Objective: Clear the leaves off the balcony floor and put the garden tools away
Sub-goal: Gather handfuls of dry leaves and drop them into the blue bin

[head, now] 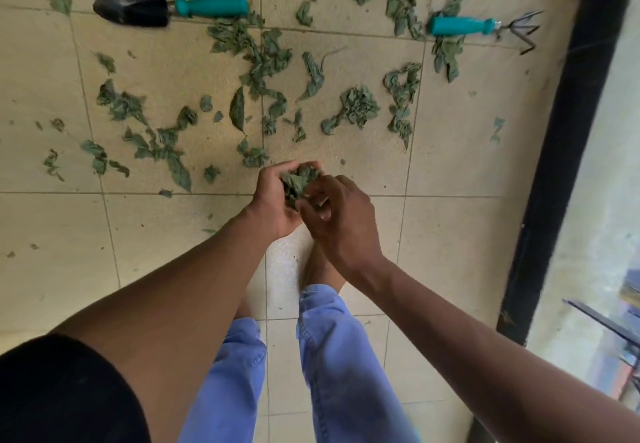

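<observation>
Your left hand [273, 200] cups a wad of leaves [298, 181] — your right hand [341, 219] pinches at it. Loose leaves [266, 61] litter the tiled floor [450, 165]; trowel [166, 6] and hand rake [485, 28] lie beyond.

Your near floor [145, 234], on the tiles just ahead of your feet, is bare apart from a few crumbs: free passage left of centre. Ahead, leaves [266, 58] litter the tiles in loose clumps, thickest at the far edge. 2 tools lie across the far reach: trowel [166, 6] far left, rake [485, 27] far right, a leaf-strewn gap between them. The black frame [568, 151] closes off your right side, top to bottom.
</observation>
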Motion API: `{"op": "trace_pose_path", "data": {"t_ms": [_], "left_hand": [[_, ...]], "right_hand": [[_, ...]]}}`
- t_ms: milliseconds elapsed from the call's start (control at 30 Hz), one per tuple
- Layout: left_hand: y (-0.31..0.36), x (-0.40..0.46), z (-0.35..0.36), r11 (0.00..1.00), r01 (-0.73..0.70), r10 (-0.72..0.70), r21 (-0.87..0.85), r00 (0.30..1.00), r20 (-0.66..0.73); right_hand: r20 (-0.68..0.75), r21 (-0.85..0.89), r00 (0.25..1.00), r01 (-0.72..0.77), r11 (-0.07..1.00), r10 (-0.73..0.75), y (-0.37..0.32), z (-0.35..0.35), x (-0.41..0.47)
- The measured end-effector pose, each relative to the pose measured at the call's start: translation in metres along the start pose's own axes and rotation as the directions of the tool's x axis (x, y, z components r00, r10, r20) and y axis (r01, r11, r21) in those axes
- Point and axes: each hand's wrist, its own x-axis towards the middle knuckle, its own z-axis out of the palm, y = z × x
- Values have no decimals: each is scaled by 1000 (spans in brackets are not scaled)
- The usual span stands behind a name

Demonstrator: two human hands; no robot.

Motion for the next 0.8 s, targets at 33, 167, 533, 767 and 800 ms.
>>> {"op": "trace_pose_path", "data": {"t_ms": [33, 167, 533, 767, 800], "left_hand": [[0, -2, -1, 1000, -3, 3, 14, 1000, 13], [6, -2, -12, 1000, -12, 13, -24, 999, 34], [21, 11, -57, 995, -28, 29, -94, 1000, 9], [14, 10, -73, 994, -22, 21, -105, 1000, -10], [14, 10, -73, 994, -21, 20, -111, 1000, -10]], "right_hand": [[0, 7, 1000, 12, 1000, -12, -2, 1, 1], [-79, -41, 995, 61, 997, -64, -9, -4, 12], [4, -257, 994, -106, 961, 111, 36, 47, 130], [-73, -261, 983, -184, 948, 171, 32, 72, 132], [-86, -269, 987, -157, 950, 139, 31, 69, 129]]}}
